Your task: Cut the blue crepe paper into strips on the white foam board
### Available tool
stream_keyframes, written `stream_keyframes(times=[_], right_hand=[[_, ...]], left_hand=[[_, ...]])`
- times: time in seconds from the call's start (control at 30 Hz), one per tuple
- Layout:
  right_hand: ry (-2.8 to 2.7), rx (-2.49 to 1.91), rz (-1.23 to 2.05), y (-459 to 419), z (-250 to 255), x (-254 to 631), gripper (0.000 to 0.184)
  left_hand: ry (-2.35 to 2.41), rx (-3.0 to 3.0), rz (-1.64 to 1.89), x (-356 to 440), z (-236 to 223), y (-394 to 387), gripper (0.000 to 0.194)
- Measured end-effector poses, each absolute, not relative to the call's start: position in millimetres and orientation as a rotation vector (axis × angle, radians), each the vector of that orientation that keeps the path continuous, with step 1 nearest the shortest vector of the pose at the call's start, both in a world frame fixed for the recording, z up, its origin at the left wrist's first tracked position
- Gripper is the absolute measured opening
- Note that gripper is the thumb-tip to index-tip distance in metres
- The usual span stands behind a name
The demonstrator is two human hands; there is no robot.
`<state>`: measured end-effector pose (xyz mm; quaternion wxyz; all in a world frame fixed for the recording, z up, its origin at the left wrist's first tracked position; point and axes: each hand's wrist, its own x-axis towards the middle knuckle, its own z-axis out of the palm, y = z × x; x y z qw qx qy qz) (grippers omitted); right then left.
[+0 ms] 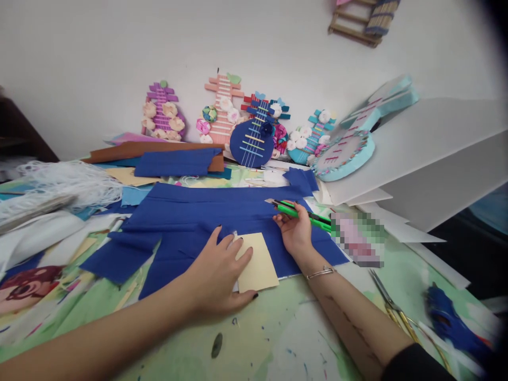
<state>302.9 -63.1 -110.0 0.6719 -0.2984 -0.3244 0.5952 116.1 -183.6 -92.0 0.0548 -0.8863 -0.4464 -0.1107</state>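
Watching remotely, I see: left hand (216,275), fingers wide over card (261,264); right hand (296,233), fingers holding knife (286,210); cloth (190,206), seemingly light and floppy, best pinched at edges.

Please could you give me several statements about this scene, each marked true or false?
1. The right hand holds a green cutter. True.
2. The left hand grips white string. False: it rests at the yellow card.
3. No blade shows at the cutter's tip. False: a blade sticks out.
4. The scissors lie to the right of the right forearm. True.
5. The yellow card lies fully under the blue cloth. False: it lies partly over it.
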Motion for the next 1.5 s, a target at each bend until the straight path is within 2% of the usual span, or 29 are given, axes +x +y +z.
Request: stream_keyframes(times=[0.2, 0.4, 0.83, 1.13, 1.5], right_hand=[[-0.638, -0.718, 1.358, -58, -108, 312, 0.019], [-0.604, -0.733, 1.388, -65, -100, 306, 0.019], [-0.613, -0.719, 1.404, -64, -102, 306, 0.02], [-0.627, -0.723, 1.412, -65, -101, 306, 0.022], [-0.688, -0.707, 1.406, -64, -104, 306, 0.019]], left_hand=[[-1.265, -2.729, -0.35, 117, -90, -182, 0.053], [-1.121, -2.757, -0.476, 119, -95, -180, 0.029], [-0.578, -2.549, -0.719, 123, -112, -175, 0.018], [-0.681, -2.625, -0.803, 123, -103, -172, 0.027], [-0.774, -2.809, -0.747, 123, -105, -179, 0.023]])
